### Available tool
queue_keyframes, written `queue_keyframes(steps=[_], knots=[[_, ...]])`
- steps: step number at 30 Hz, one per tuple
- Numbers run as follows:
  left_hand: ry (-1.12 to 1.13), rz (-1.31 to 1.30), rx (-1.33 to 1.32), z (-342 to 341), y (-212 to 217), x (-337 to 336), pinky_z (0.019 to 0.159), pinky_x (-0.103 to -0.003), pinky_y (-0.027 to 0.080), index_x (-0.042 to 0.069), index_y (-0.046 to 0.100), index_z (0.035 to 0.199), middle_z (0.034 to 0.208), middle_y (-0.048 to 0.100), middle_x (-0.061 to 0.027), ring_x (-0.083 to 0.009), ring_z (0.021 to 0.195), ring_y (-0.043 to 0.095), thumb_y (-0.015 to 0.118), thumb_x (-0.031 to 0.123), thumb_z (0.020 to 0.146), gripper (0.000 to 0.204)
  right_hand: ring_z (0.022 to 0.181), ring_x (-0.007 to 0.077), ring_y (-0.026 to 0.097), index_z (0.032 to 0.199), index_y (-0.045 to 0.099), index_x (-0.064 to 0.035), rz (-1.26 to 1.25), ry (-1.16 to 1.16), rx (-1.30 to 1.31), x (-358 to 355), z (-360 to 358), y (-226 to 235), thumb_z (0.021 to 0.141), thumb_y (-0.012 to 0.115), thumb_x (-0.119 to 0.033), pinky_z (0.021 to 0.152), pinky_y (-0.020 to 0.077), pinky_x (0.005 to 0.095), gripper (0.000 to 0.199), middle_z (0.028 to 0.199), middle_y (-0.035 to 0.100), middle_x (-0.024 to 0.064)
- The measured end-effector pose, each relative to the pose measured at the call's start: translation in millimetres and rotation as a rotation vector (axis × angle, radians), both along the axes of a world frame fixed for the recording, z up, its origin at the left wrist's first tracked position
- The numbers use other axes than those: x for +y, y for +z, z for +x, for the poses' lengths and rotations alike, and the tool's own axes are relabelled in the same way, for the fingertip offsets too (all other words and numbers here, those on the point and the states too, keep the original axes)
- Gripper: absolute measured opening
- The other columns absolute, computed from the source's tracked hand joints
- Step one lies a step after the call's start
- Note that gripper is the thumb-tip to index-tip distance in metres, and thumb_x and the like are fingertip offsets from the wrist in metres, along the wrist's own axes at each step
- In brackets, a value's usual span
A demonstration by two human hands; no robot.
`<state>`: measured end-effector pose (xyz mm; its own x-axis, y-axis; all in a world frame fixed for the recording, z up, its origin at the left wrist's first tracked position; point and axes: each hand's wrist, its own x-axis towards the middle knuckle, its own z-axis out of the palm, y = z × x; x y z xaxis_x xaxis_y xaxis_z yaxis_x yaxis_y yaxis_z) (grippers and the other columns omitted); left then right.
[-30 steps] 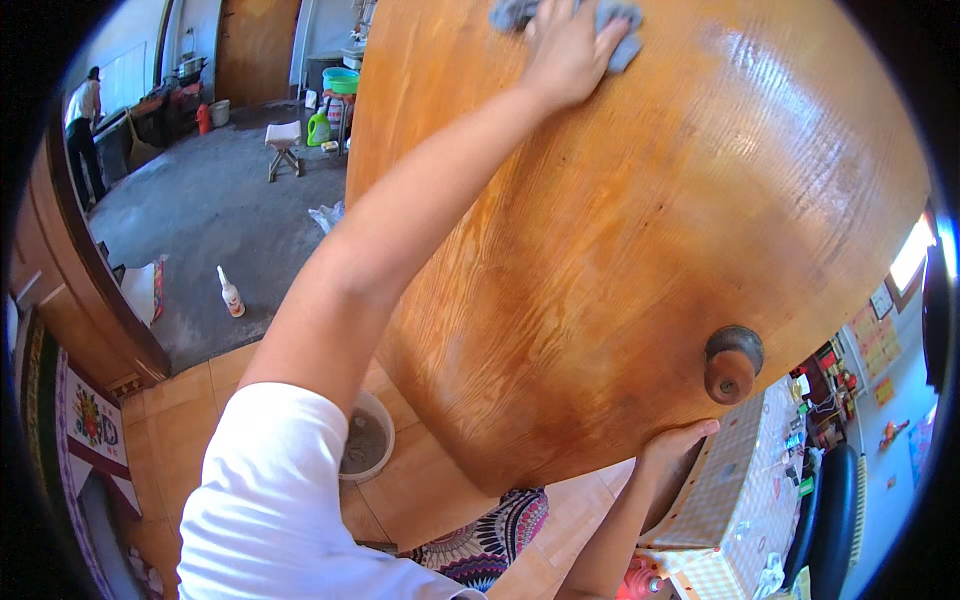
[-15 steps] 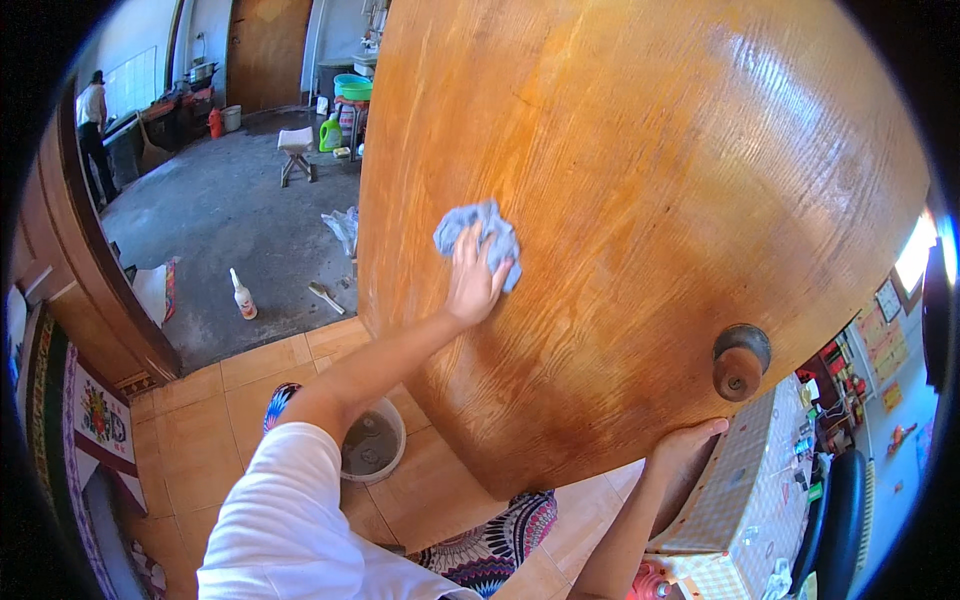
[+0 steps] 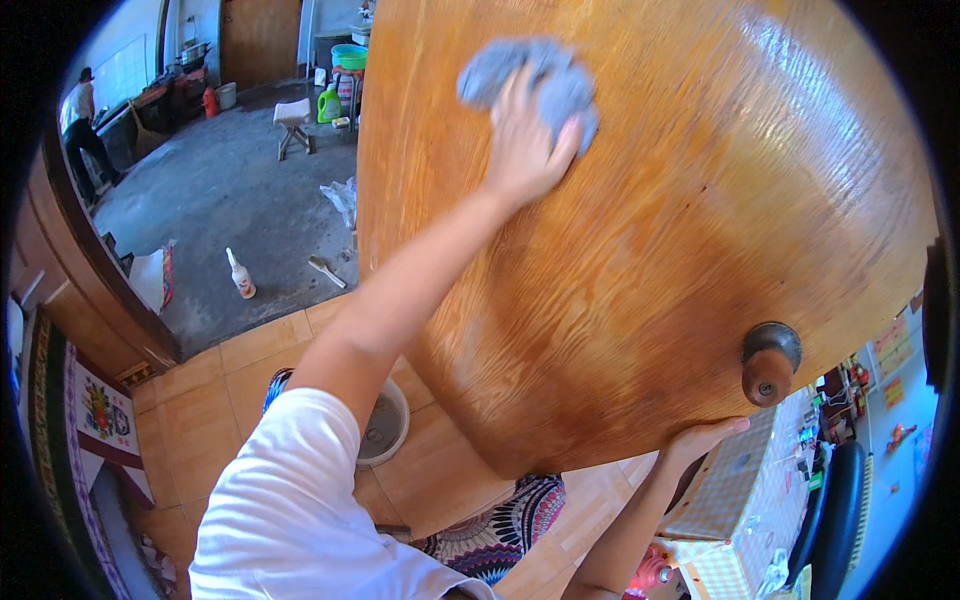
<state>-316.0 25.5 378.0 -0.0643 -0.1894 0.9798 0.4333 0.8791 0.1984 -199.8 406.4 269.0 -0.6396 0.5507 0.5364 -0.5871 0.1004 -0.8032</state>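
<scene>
Pressing a crumpled grey-blue cloth (image 3: pixel 530 85) flat against the upper part of a large varnished orange-brown wooden door (image 3: pixel 680 230), the left hand (image 3: pixel 525 150) has its palm and spread fingers laid over the rag, holding it to the wood rather than closing round it; part of the cloth bunches out above and to the right of the fingertips. The right hand (image 3: pixel 705 440) sits low at the door's bottom edge, fingers curled loosely under it just below a dark round wooden knob (image 3: pixel 770 355), steadying the panel; its grip looks only partly closed, with nothing else in it. To wipe well here, I judge that even pressure from the whole palm, strokes following the long grain, and a firm brace from the lower hand would keep the door from swinging away. The wood is glossy, with fine parallel grain lines and a paler, duller patch toward the lower middle. Beneath the arms lie tan ceramic floor tiles (image 3: pixel 240 400), a shallow round grey-white basin (image 3: pixel 385 425) and a bright patterned round mat (image 3: pixel 500 525). Farther left, beyond the threshold, a grey concrete yard (image 3: pixel 220 200) holds a small white bottle (image 3: pixel 240 275), a small white stool (image 3: pixel 292 120) and another person (image 3: pixel 85 130) standing well apart.
</scene>
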Motion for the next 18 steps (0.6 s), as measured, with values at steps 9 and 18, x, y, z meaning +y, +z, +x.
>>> queue_keyframes(steps=[9,18], knots=[[-0.079,0.552,-0.431,34,-241,17,0.119,-0.047,0.007,-0.009,0.034,0.143,0.155,0.015,-0.0302,-0.0450,0.145,0.012,0.040,0.023,0.103,0.051,0.142,0.0258,0.027,0.150,0.023,0.0054,0.327,-0.100,-0.181,-5,11,10,0.103,0.018,-0.057,0.118,0.0182,0.0362,0.078,0.156,0.027,0.0153],[-0.313,0.133,-0.023,15,126,-16,0.109,-0.051,0.031,0.007,0.053,0.132,0.142,0.041,-0.0265,-0.0454,0.131,0.039,0.052,0.040,0.096,0.049,0.141,0.0260,0.028,0.149,0.024,0.0056,0.215,-0.086,-0.079,-2,4,5,0.104,0.015,-0.056,0.118,0.0188,0.0368,0.077,0.155,0.029,0.0149]])
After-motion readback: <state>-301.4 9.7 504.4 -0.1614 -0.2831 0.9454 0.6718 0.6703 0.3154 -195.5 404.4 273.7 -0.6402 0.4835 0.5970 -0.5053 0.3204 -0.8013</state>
